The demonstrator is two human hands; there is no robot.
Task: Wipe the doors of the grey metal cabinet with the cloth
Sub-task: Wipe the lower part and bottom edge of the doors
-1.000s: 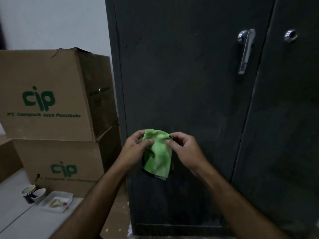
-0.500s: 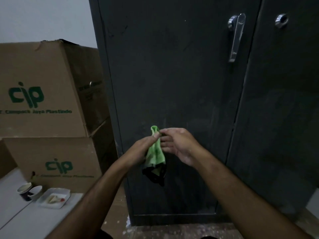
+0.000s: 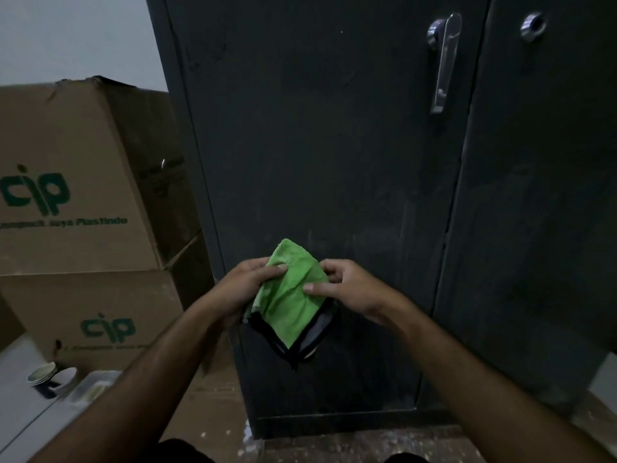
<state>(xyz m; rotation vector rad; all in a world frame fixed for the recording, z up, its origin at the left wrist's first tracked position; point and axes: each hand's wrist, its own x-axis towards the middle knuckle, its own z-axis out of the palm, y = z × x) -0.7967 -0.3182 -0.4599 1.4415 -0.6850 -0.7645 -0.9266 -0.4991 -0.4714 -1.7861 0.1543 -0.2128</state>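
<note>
Step in hand: readying the cloth; by my reading the wiping itself has not begun, since no part of the cloth lies on a door.
Cloth (image 3: 289, 297): green with a black hem, held between both hands in front of the cabinet's left door (image 3: 327, 168), its lower corner hanging free below them.
Left hand (image 3: 242, 292): grips the cloth's left edge, fingers curled over it.
Right hand (image 3: 350, 289): pinches the right edge, thumb on the near face and fingers behind.
Doors: the left door stands just beyond the hands; the right door (image 3: 541, 202) lies to the right of the right hand; a chrome handle (image 3: 444, 61) sits well above both.
Beside: stacked cardboard boxes (image 3: 76, 202) to the left of the left hand, and cups (image 3: 50, 380) on a pale surface (image 3: 20, 406) below them.
Next move calls for: gathering the cloth into one palm as a flat pad, then pressing it against the door face, probably starting high near the handle and working downward.
</note>
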